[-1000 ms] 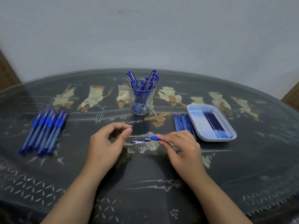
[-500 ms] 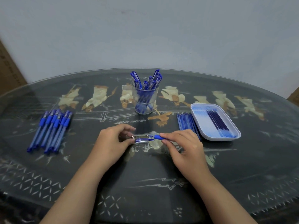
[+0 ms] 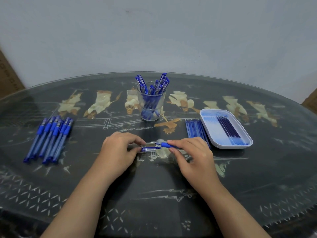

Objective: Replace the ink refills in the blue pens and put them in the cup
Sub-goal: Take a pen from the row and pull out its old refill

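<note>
Two hands work close together over the table (image 3: 154, 194), not touching each other. The left hand (image 3: 120, 150) pinches one clear-and-blue cap (image 3: 148, 149) between thumb and fingers. The right hand (image 3: 193, 155) pinches one pen (image 3: 165, 144) by its blue grip, with the metal tip bare and pointing toward the left hand. The tip lies just beyond the cap, the two side by side and partly overlapping; the cap is not on the pen.

About seven capped pens (image 3: 49, 138) lie in a row well out to the left of the left hand. They overlap, so the count is not certain. One clear cup (image 3: 163, 100) stands beyond the gap between the hands, holding roughly ten finished pens (image 3: 163, 81), too crowded to count exactly. One bundle of loose refills (image 3: 195, 129), perhaps seven, lies just beyond the right hand's knuckles. One white tray (image 3: 247, 143) sits beside that bundle, beyond and to the right of the right hand, holding about six dark refills (image 3: 228, 129).

A second ago the left hand hung clear of the cap, with thumb and forefinger curled and holding nothing, while the right hand alone held the pen. Half a second ago the left fingers had closed on the cap's far end. Now the cap sits a little nearer than the pen tip instead of in line with it. The row, cup, bundle and tray lie as before.
</note>
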Action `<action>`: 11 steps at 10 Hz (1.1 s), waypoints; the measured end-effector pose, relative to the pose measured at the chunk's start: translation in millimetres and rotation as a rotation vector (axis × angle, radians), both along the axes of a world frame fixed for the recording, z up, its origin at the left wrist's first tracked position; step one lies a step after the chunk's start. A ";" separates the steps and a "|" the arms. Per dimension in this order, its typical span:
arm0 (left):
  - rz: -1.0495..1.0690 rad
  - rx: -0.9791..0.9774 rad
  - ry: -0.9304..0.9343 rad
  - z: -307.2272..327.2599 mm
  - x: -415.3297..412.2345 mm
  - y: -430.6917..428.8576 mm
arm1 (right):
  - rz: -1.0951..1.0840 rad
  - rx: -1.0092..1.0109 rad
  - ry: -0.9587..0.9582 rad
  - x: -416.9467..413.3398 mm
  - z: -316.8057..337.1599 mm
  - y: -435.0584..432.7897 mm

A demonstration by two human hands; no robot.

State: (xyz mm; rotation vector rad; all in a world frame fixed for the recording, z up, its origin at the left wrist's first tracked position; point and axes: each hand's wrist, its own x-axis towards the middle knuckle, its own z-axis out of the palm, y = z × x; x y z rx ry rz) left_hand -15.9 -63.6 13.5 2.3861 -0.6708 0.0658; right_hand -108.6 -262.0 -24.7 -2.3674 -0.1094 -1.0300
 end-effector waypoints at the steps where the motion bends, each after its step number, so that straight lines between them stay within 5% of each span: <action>1: -0.029 0.003 -0.029 -3.1 1.3 1.1 | -0.004 -0.002 0.002 -0.3 0.2 0.0; 5: -0.039 -0.181 0.053 -7.6 3.9 3.4 | -0.031 0.016 -0.001 -1.9 3.3 2.1; 6: 0.037 -0.204 -0.068 -7.0 5.1 6.9 | -0.076 0.017 -0.004 -3.4 12.1 3.8; 7: 0.044 -0.408 -0.092 4.6 -2.3 4.4 | -0.107 0.196 0.005 -8.8 35.5 13.8; 8: -0.134 -0.656 0.341 20.7 -21.4 -6.4 | 0.001 0.593 0.101 -12.5 58.4 27.3; 9: -0.257 -0.673 0.497 17.0 -33.1 -19.8 | 0.137 0.874 0.170 -16.2 69.5 37.1; 11: -0.206 -0.675 0.427 13.6 -37.2 -26.4 | 0.137 0.953 0.197 -20.9 75.7 42.6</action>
